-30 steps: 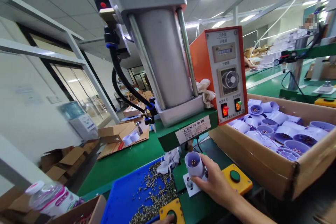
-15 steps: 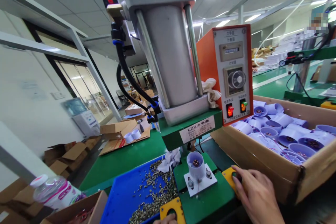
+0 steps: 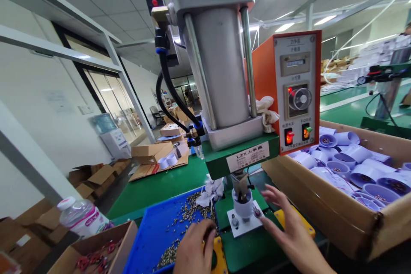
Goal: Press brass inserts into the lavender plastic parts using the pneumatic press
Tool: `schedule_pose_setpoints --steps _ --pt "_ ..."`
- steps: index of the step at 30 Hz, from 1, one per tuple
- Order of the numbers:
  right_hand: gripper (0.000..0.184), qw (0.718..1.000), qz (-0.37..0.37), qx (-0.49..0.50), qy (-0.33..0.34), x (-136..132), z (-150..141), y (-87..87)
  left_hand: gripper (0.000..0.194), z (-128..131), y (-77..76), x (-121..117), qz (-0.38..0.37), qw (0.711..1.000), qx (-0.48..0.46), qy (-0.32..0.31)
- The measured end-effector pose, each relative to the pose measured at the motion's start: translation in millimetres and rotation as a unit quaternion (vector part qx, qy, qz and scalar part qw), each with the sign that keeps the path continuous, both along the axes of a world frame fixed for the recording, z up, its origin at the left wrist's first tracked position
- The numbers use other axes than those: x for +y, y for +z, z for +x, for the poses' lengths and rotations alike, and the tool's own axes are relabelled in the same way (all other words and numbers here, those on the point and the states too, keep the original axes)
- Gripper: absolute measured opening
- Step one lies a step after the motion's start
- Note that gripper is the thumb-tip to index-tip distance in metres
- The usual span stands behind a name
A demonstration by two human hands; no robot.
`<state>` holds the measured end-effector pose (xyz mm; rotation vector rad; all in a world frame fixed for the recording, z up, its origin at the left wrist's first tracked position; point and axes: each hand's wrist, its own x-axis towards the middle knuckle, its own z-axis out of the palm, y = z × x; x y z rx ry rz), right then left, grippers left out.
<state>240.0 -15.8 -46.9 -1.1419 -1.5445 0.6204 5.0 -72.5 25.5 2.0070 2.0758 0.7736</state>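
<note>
My right hand [image 3: 290, 229] is open, its fingers spread beside the press fixture, just above the right yellow button box [image 3: 305, 221]. Nothing is in it. My left hand [image 3: 194, 248] hovers at the edge of the blue tray [image 3: 144, 239], by the left yellow button box [image 3: 221, 254]. Its fingers are loosely bent, with the thumb apart from them, and I see nothing held. Between the hands, a pale lilac plastic cup [image 3: 243, 209] stands upright on a white bolted plate [image 3: 233, 230]. The press ram [image 3: 241, 186] reaches down into the cup.
Small metal pieces [image 3: 170, 254] lie in the tray. An orange control box [image 3: 297, 94] stands beside the press. At right, a carton [image 3: 321, 209] holds many lilac cups. At left are a carton of red parts [image 3: 96, 257] and a plastic bottle [image 3: 81, 218].
The ram has come down into the cup and a red light shows on the timer. Both hands have lifted from the yellow button boxes toward the fixture. The view has shifted left.
</note>
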Motion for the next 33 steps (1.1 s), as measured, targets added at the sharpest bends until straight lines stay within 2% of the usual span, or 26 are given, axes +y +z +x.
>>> schedule_pose_setpoints --steps 2,4,7,10,16,20,24,28,33 --pt "0.075 0.996 -0.001 0.04 0.078 5 -21 22.1 0.024 12 24.0 16 -0.002 0.999 -0.032 -0.017" --pt "0.074 0.991 0.007 0.065 0.113 10 -38 32.8 0.02 22 42.8 30 -0.005 0.997 -0.065 -0.044" --pt "0.064 0.99 0.025 0.082 0.108 14 -49 30.9 0.018 32 61.9 45 -0.02 0.991 -0.096 -0.092" --pt "0.062 0.992 0.022 0.082 0.089 15 -49 24.4 0.019 40 73.1 55 -0.022 0.991 -0.075 -0.111" --pt "0.066 0.987 0.002 0.097 0.129 15 -43 30.9 0.016 66 81.9 74 -0.052 0.987 0.011 -0.151" --pt "0.066 0.986 -0.011 0.102 0.131 15 -42 34.6 0.012 74 85.8 81 -0.075 0.98 0.07 -0.168" --pt "0.066 0.984 -0.01 0.108 0.14 15 -42 35.9 0.008 73 88.6 83 -0.085 0.976 0.075 -0.188" --pt "0.064 0.984 0.001 0.106 0.14 15 -41 36.9 0.007 73 86.1 84 -0.073 0.978 0.08 -0.176" --pt "0.065 0.991 0.001 0.046 0.124 19 -39 36.7 0.007 74 83.6 91 -0.089 0.974 0.075 -0.195"
